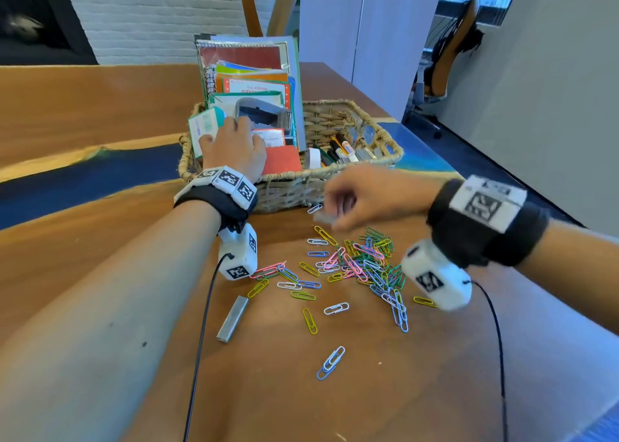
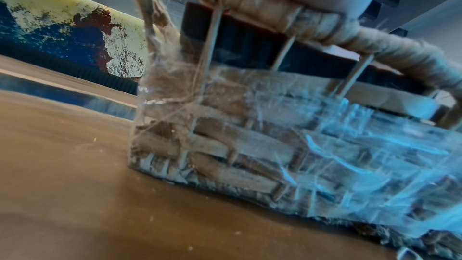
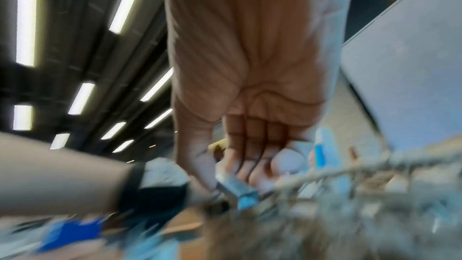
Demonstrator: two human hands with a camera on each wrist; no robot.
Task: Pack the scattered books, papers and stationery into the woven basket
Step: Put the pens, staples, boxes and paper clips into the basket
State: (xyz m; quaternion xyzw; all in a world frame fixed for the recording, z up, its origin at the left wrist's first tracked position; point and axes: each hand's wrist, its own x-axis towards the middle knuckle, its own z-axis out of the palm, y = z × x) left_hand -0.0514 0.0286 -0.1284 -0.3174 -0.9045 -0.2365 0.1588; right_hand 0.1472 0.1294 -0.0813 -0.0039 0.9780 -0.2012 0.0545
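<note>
Pinching staple strip [image 1: 324,217] in right hand [image 1: 361,197], just short of basket [image 1: 351,120] rim; blurred carry risks drop among paper clips [image 1: 361,264] beneath grip. Left hand [image 1: 234,150] rests flat inside basket.

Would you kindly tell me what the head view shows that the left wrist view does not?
Only the head view shows the scattered coloured paper clips, the grey staple strip on the table, both hands, left and right, and the books standing in the basket. Only the left wrist view shows the weave close up. Both show the woven straw basket and brown wooden table.
</note>
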